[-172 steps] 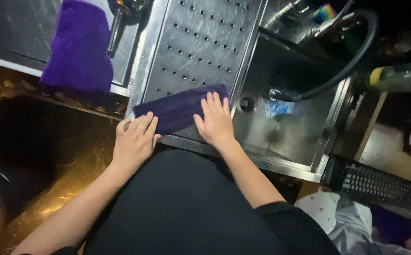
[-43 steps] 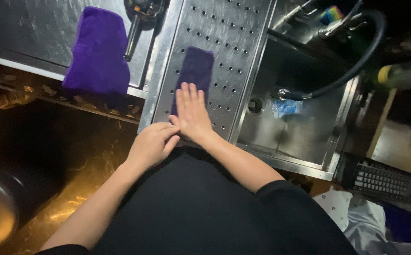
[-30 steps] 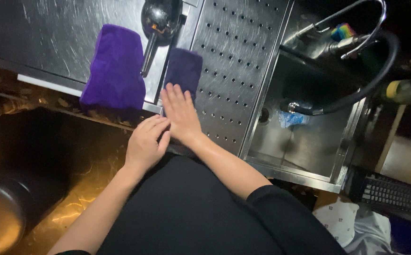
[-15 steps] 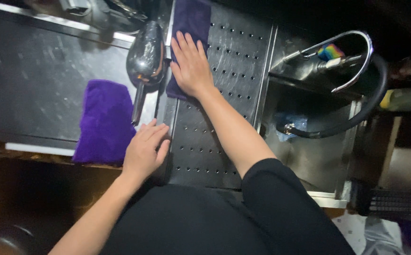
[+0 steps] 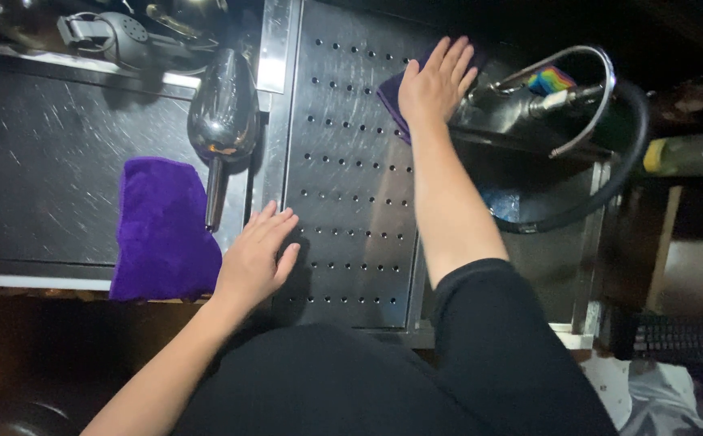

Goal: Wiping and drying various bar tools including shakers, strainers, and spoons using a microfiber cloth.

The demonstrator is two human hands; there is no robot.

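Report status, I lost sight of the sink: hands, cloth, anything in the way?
Right hand flat on small purple cloth, far end of perforated drainboard. Left hand flat, empty, near edge. Metal scoop alongside; drainboard clear.

folded cloth: deep purple | cloth under right hand: purple | drainboard: grey steel, rows of dark round holes | scoop: shiny silver | worktop: dark scratched steel | sponge: rainbow-striped | sleeve: black

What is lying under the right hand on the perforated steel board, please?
A purple cloth lies under the right hand, flat on the board. Only its near edge shows beside the palm; the rest is covered by the hand, so its full shape cannot be seen.
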